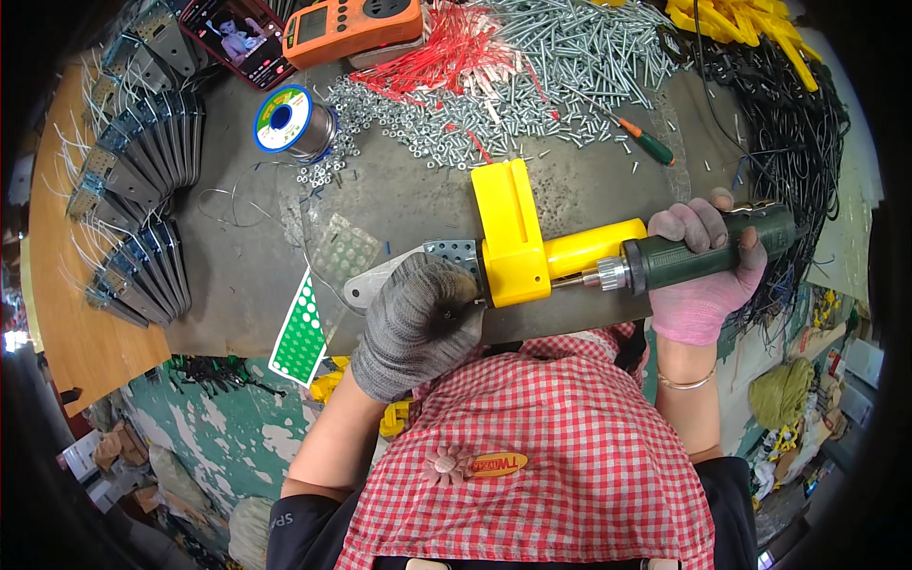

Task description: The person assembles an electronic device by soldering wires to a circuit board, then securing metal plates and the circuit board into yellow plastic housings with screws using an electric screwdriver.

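In a grey knitted glove, my left hand [418, 323] is closed round a grey metal bracket [376, 282] with a perforated end. That end meets a yellow plastic housing [508, 223] with a round yellow handle-like bar toward the right. My right hand [703, 309], in a pink and grey glove, grips a dark green power screwdriver [676, 260]. The tool lies nearly level, its bit pointing left at the lower side of the housing near my left fingers. The bit's tip is hidden.
Heaped screws [579, 57], nuts [408, 123] and red wires [446, 57] cover the back. A solder spool [294, 125], orange meter [351, 28], phone [237, 38] and small screwdriver [646, 141] lie around. Finished-looking brackets [142, 142] line the left; black cables [788, 133] pile right.
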{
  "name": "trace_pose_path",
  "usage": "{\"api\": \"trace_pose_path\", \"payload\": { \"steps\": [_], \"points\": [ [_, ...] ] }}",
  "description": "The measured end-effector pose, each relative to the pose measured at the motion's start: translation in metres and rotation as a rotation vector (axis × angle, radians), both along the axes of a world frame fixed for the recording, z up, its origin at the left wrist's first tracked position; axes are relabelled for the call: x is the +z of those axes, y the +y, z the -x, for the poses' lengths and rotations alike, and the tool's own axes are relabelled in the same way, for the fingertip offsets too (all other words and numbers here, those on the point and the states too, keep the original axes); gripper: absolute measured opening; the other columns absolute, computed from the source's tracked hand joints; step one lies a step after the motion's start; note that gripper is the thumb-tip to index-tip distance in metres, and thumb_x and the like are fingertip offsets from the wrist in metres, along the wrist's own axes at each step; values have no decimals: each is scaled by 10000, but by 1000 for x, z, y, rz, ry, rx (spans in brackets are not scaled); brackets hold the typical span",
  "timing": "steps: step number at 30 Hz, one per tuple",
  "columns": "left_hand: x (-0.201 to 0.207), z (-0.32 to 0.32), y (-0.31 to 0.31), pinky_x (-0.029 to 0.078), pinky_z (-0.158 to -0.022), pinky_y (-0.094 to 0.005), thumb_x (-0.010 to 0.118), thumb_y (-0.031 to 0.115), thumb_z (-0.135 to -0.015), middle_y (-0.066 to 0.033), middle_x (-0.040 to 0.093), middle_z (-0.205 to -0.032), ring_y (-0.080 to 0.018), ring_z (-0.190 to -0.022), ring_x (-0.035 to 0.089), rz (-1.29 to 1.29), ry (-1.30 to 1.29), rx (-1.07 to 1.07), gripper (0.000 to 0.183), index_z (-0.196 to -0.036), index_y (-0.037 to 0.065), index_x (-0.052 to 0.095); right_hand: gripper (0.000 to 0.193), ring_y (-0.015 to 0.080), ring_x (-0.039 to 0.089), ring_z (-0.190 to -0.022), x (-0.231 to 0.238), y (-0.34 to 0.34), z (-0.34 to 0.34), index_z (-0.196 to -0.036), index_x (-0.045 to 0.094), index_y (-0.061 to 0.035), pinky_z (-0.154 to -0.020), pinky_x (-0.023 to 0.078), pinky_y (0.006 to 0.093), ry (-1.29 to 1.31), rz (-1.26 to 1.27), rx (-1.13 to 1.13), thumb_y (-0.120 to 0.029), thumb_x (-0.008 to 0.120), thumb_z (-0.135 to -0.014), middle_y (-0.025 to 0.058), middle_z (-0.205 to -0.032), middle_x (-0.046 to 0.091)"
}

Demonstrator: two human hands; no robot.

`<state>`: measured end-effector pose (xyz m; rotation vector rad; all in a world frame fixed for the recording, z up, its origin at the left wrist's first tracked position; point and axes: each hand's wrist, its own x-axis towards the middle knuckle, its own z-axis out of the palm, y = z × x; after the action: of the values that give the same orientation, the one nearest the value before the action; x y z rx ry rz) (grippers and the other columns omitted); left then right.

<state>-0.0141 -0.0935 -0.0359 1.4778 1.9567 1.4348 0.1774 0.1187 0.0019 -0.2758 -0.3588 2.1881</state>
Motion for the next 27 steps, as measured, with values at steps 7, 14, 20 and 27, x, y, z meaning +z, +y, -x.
{"api": "trace_pose_path", "payload": {
  "steps": [7, 14, 20, 27],
  "points": [
    [0, 1, -5, 532, -716, -319, 817, -47, -742, -61, 643, -889, -204, -812, 652, 59, -121, -49, 343, -973, 75, 596, 348, 76, 407, -645, 0, 0, 0, -1090, 540, -64, -750, 345, 289, 8, -13, 4, -190, 747, -840, -66, -711, 453],
    [0, 1, -2, 531, -637, -348, 810, -2, -751, -99, 662, -858, -252, -741, 665, 6, -117, -28, 262, -943, 70, 647, 343, 74, 411, -640, 0, 0, 0, -1085, 548, -62, -749, 346, 288, 7, -26, 1, -196, 749, -842, -64, -710, 465],
    [1, 4, -1, 542, -668, -355, 825, -3, -743, -90, 670, -852, -268, -761, 672, 8, -143, -44, 255, -923, 77, 662, 344, 73, 404, -632, -1, -2, -2, -1081, 550, -66, -743, 344, 291, -3, -32, -5, -219, 745, -842, -67, -704, 451],
    [-2, 4, -2, 552, -706, -337, 840, -17, -719, -52, 672, -800, -226, -745, 673, -17, -105, -10, 243, -864, 94, 680, 311, 117, 349, -633, -7, 1, -2, -1087, 644, -120, -751, 335, 339, -75, -65, 13, -351, 633, -879, -63, -685, 398]
  ]
}}
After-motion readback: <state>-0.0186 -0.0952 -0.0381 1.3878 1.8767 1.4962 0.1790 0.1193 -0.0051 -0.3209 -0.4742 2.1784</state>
